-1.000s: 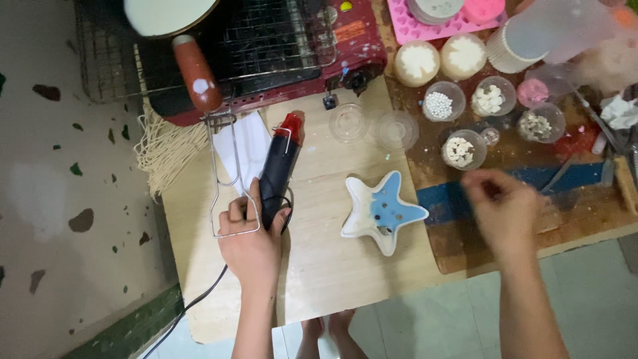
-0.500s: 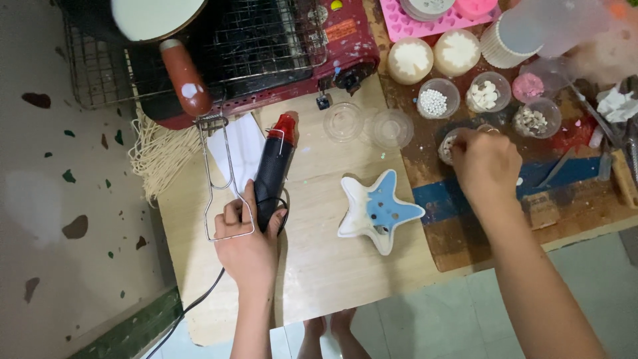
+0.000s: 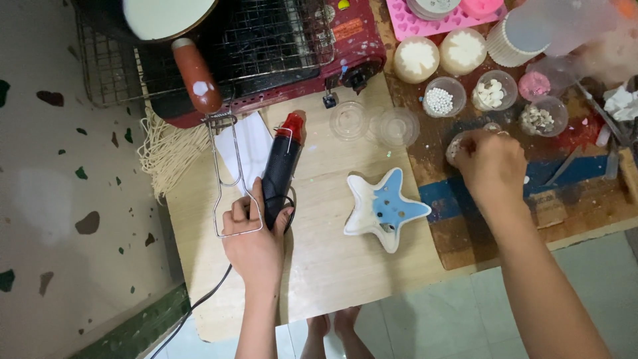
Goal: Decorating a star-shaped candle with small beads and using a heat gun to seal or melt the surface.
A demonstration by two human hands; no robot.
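Pale wooden worktop (image 3: pixel 332 266) above a speckled floor, seen from overhead.
Red tabletop grill (image 3: pixel 266 60), 11 o'clock, wire rack on top.
Star-shaped dish (image 3: pixel 382 209), white with blue centre, at centre.
Black heat gun (image 3: pixel 279 169), red nozzle pointing to 12 o'clock, lying left of the dish.
Left hand (image 3: pixel 256 233), fingers wrapped around the heat gun's handle.
Right hand (image 3: pixel 488 159), 2 o'clock, fingertips bunched over a small bowl (image 3: pixel 455 146); grip cannot be told.
Clear cups of beads (image 3: pixel 438 100), 1 o'clock.

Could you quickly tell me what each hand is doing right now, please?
Left hand: closed around the handle of the black heat gun lying on the board.
Right hand: fingers bent over a small cup; grip cannot be told.
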